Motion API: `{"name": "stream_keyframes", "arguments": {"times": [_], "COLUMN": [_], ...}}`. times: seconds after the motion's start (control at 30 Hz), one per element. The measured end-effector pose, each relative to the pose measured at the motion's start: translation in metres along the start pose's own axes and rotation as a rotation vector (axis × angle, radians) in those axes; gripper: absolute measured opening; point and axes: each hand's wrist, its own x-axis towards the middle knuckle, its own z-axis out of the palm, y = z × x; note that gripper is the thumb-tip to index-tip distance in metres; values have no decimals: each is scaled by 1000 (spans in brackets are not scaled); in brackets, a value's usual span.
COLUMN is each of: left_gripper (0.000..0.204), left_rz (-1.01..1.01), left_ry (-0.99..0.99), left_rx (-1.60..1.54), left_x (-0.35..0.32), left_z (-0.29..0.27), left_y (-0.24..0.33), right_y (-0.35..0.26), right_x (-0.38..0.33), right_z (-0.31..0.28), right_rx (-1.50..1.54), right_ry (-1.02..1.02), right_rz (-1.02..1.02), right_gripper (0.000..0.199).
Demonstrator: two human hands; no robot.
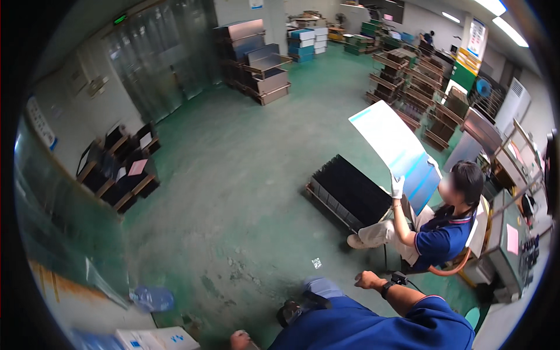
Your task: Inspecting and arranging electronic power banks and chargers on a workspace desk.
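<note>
My right hand [367, 280] hangs in front of my body above the green floor, its fingers curled and nothing visible in them. A dark watch and a small black device [399, 279] with a cable sit on that wrist. At the lower edge, only part of my left hand [240, 339] shows beside my blue shirt; its fingers are hard to make out. Nearest to my right hand is a seated co-worker [446, 236] in white gloves, who holds up a large glossy sheet [394, 149], white and blue. Before the co-worker stands a low rack [350, 192] filled with dark upright plates.
Dark crates [119, 169] stand by the left wall, near a clear strip curtain [166, 58]. Stacked boxes [254, 61] rise at the back, and rows of racks [408, 87] at the back right. A workbench [504, 251] lines the right side. A water bottle [153, 298] lies lower left.
</note>
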Motion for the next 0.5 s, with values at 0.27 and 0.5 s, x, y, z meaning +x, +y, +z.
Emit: {"name": "stream_keyframes", "arguments": {"times": [0.27,0.5], "left_gripper": [18,9], "left_rz": [-69,-8], "left_ry": [-45,-474], "left_rx": [-394,148], "left_x": [154,211], "left_z": [-118,-97], "left_y": [99,190], "right_y": [-106,-190], "right_x": [108,2], "right_z": [15,-6], "right_rx": [268,667], "right_ry": [224,572], "right_rz": [13,-53], "right_gripper": [32,40]}}
